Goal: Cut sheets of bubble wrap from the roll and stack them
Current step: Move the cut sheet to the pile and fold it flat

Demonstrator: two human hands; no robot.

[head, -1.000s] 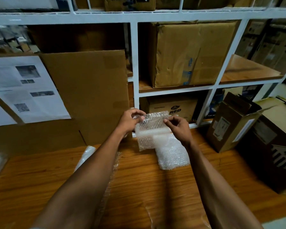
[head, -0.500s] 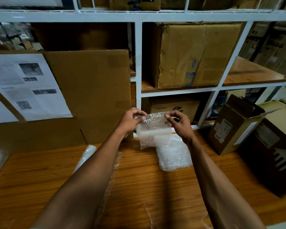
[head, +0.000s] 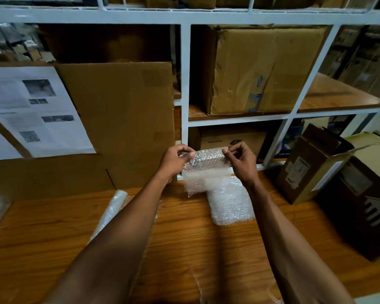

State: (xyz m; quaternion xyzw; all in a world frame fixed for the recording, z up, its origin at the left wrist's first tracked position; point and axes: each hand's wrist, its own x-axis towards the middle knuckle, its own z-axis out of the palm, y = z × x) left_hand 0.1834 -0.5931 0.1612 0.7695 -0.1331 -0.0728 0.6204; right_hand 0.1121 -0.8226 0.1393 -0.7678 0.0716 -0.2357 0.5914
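Both hands' grip: left hand (head: pixel 175 161), right hand (head: pixel 241 161) pinch bubble wrap sheet (head: pixel 204 170) above stack (head: pixel 229 202).

Wooden table (head: pixel 53 227), bubble wrap stack (head: pixel 229 202), roll (head: pixel 110 212), cardboard boxes (head: pixel 312 165) at right

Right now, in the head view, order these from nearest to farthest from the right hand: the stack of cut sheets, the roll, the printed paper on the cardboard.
From the right hand:
1. Stack of cut sheets, just below on the table.
2. Roll, left, beside the left forearm.
3. Printed paper, far left on the cardboard.
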